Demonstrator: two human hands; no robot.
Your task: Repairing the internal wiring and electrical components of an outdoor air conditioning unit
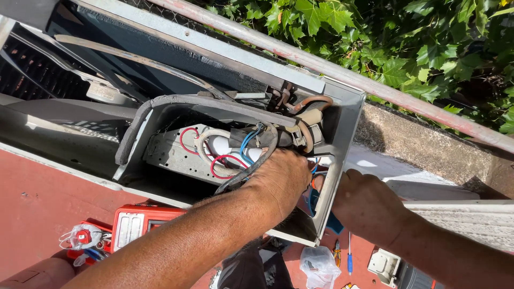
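2 hands work inside an open outdoor air-conditioner unit.
Left hand closes around soft, pliable wires in the electrical compartment; right hand fingers hidden, grip unclear. Hold wires by insulation.

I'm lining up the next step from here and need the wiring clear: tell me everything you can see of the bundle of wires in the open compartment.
The bundle of wires sits in the open grey metal compartment of the outdoor unit. Red, blue and white insulated wires loop over a pale plate with white cylindrical parts behind. A thick dark cable curves down from the right. Copper pipes run above. The left hand reaches into the bundle's right end, hiding the wire ends; the right hand stays outside the casing.
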